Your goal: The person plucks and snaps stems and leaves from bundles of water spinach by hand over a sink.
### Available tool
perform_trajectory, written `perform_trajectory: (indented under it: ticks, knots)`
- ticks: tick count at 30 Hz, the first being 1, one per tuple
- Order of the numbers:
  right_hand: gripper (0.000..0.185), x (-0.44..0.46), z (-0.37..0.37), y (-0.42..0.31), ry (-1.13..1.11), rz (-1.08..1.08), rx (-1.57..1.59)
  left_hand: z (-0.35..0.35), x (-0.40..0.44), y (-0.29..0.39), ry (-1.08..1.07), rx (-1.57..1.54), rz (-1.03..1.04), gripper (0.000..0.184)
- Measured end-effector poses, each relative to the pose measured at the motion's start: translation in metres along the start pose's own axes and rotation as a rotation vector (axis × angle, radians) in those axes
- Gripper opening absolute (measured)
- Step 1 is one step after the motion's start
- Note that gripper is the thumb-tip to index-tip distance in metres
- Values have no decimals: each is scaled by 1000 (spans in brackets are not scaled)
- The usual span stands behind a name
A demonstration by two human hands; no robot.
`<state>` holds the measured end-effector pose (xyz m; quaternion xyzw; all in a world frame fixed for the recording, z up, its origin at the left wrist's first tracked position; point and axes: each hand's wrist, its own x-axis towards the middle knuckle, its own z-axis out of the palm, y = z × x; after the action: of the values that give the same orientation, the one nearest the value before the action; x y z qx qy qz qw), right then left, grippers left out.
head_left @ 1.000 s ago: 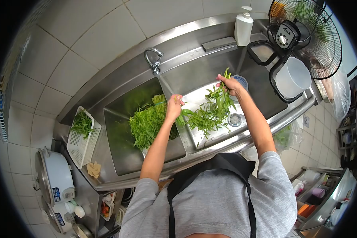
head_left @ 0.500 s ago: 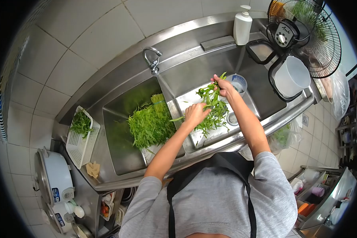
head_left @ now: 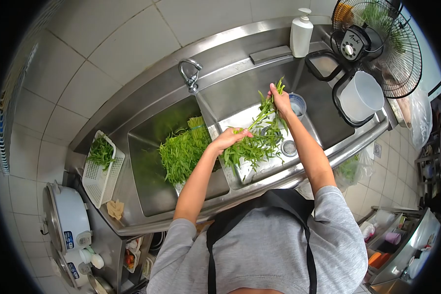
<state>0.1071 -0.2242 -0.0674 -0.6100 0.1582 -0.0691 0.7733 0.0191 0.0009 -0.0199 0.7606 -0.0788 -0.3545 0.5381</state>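
Note:
My right hand (head_left: 281, 100) is closed around a bunch of water spinach stems (head_left: 264, 115) over the right sink basin, their cut ends sticking up past the fingers. Lower and to the left, my left hand (head_left: 225, 139) pinches the leafy part of a stalk from the same greens. Loose leafy sprigs (head_left: 252, 153) hang and lie beneath both hands, partly covering the basin floor. A large heap of water spinach (head_left: 183, 154) fills much of the left basin, with a tied bundle (head_left: 197, 128) of stems at its back.
Behind the divider stands a faucet (head_left: 188, 76). A bowl (head_left: 297, 105) sits in the right basin near a drain (head_left: 288, 147). At right are a translucent bucket (head_left: 361, 98) and fan (head_left: 377, 46); a pump bottle (head_left: 301, 34) stands behind. A white basket (head_left: 100, 171) with greens is left.
My left hand has moved left and slightly down, away from my right hand, drawing a stalk out between them. My right hand has shifted slightly up and right with its bunch.

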Motion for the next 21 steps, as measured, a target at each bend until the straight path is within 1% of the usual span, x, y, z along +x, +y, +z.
perform_trajectory:
  ticks: [1,4,5,7,8,9,10,13,16,17,20,21]
  knots:
    - [41,-1,-4,-1,-36,-3,-72,1,-2,-1,0,-92,-16,40]
    - [44,-9,-9,-4,-180,0,-244,-5,-7,2,-42,-113,-32,43]
    - [46,-12,-10,-5,-230,-40,-353,-5,-5,-1,-32,-130,-27,43]
    - [48,-20,-8,-8,-280,-5,-391,-6,-3,-5,-14,-164,-15,43]
    - [49,-23,-8,-10,-304,13,-410,-7,-2,-8,-38,-188,-11,44]
    - [52,-28,-6,-15,-304,2,-415,-8,-4,-7,-63,-211,-8,44]
    - [54,-25,-7,-13,-298,-16,-499,-9,-5,-6,-88,-235,-4,45]
    - [61,-18,-6,-17,-257,-53,-731,-15,8,-23,37,-20,44,42]
    - [62,-17,2,-21,-174,-132,-906,-20,13,-25,323,95,173,38]
    - [64,-18,3,-23,-199,-87,-903,-26,12,-22,303,115,120,34]
    - [64,-15,8,-23,-176,-88,-991,-34,16,-17,188,155,197,33]
    - [65,-16,11,-23,-181,-79,-1006,-35,17,-16,161,165,179,32]
